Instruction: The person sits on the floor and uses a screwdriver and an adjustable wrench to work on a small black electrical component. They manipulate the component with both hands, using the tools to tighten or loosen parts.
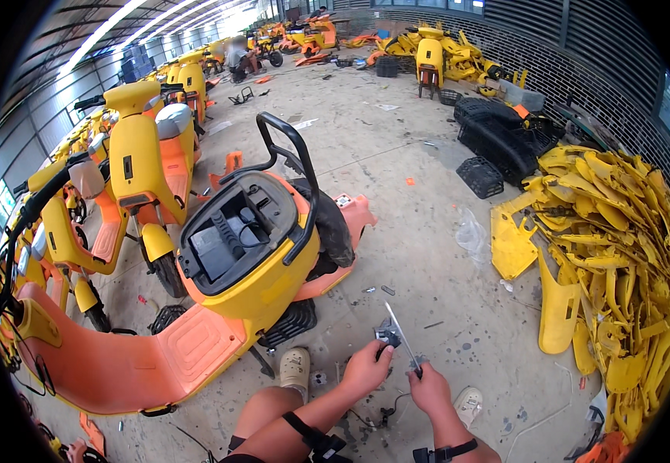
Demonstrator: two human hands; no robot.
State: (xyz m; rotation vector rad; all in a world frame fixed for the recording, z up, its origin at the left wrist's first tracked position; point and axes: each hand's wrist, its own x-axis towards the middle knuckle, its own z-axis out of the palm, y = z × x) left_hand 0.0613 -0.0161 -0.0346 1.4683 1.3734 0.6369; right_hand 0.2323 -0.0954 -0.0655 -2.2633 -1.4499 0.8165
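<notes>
My left hand (367,367) is closed around a small grey-and-black part (387,333), whose kind I cannot make out. In my right hand (431,388) is a screwdriver (401,333) with a dark handle and a long silver shaft. Its shaft points up and to the left, passing close beside the small part; whether they touch is unclear. Just left of my hands stands a yellow-and-orange scooter (273,287) without a seat. Its grey storage well (235,231) lies exposed, and a black grab rail (309,166) rises behind it.
More yellow scooters (136,166) line the left side. To the right rises a big heap of yellow body panels (617,270), with black crates (480,177) beyond it. A clear plastic bag (471,234) and small loose pieces lie on the concrete floor. Another person (239,58) crouches far off.
</notes>
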